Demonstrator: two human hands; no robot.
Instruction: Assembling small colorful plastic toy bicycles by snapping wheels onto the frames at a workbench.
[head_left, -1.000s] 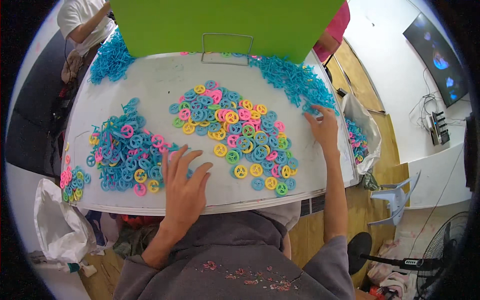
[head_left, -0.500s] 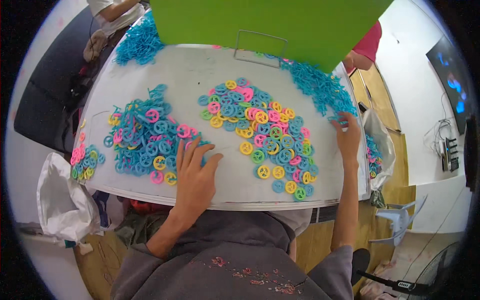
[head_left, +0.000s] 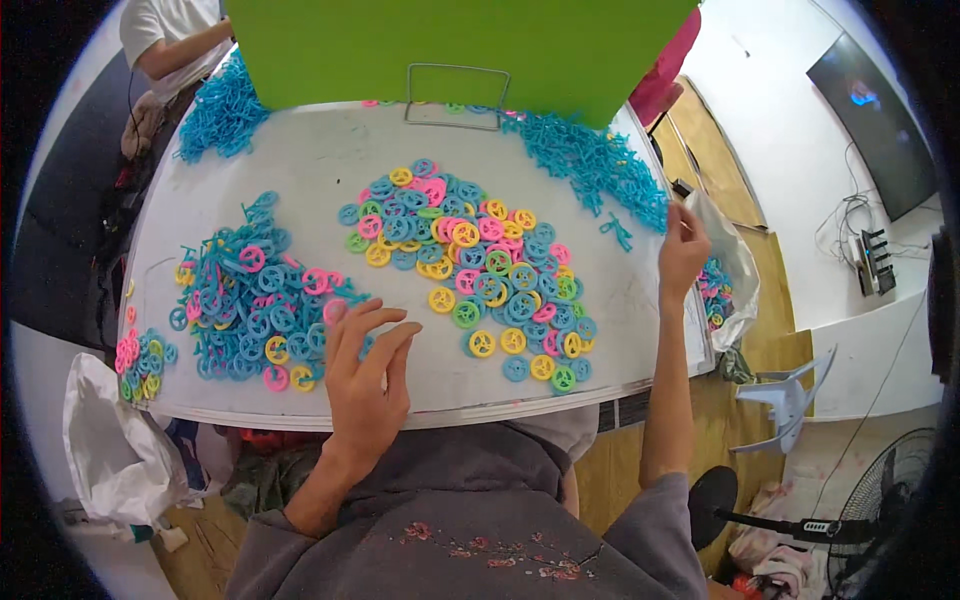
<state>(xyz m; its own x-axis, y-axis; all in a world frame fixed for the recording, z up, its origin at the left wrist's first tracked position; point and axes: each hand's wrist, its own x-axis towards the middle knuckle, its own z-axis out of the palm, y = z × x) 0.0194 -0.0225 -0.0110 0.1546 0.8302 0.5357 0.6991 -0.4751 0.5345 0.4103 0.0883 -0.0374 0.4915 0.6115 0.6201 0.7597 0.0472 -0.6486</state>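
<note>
My left hand [head_left: 365,375] is beside the right edge of a heaped pile of blue plastic pieces [head_left: 235,290] mixed with coloured rings. Its fingers are spread and slightly bent, close to a pink ring and a teal stem. At the table's right edge my right hand [head_left: 683,252] has its fingers drawn together beside a pile of teal branched plastic pieces [head_left: 585,160]; what they hold, if anything, is hidden. One loose teal piece [head_left: 617,232] lies apart from that pile. Between my hands spreads a flat heap of small spoked wheels [head_left: 490,260] in blue, yellow, pink and green.
A green panel [head_left: 450,45] stands across the far side, with a wire frame [head_left: 457,97] against it. More teal pieces [head_left: 222,110] lie far left. White sacks [head_left: 120,430] hang at both table sides. Co-workers sit beyond. A fan [head_left: 880,510] stands lower right.
The view has shifted, so the table appears further left. My right hand has come off the teal pieces toward the table's right edge, its fingers closing. A teal piece now lies separate.
</note>
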